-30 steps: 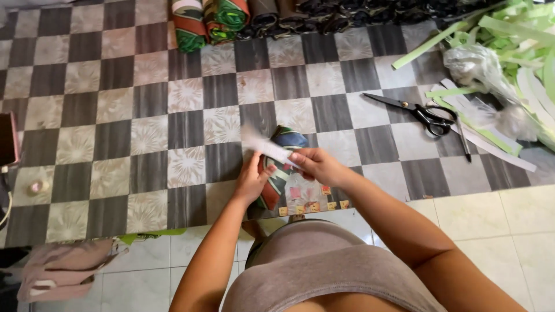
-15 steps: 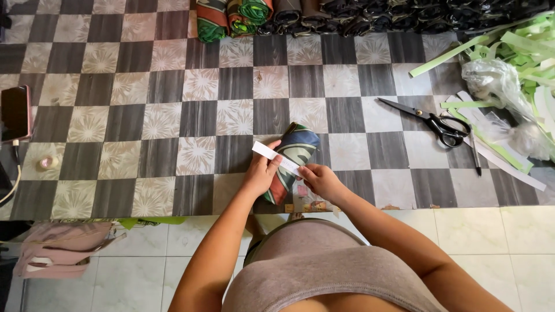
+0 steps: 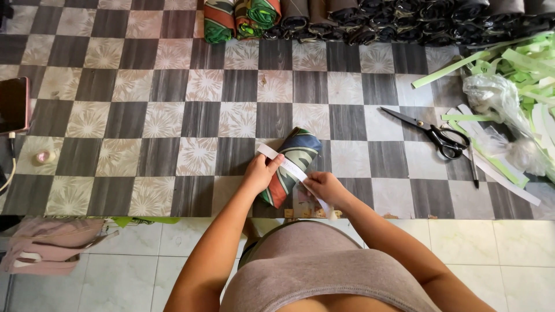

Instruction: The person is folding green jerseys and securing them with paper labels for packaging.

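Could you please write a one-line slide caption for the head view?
Both hands, left and right, stretch a white paper strip across a rolled patterned cloth on checkered flooring.

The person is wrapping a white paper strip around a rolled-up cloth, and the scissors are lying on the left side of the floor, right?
Not quite. The scissors lie on the right side, as the head view shows. Both hands do hold the white paper strip across the rolled cloth.

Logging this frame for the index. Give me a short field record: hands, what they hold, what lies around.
left hand: presses one end of a white paper strip onto a rolled cloth
right hand: pinches the strip's other end
rolled cloth: striped, lying on the checkered mat
scissors: on the mat, to the right, untouched
back edge: row of rolled cloths
right edge: green paper strips
left edge: phone
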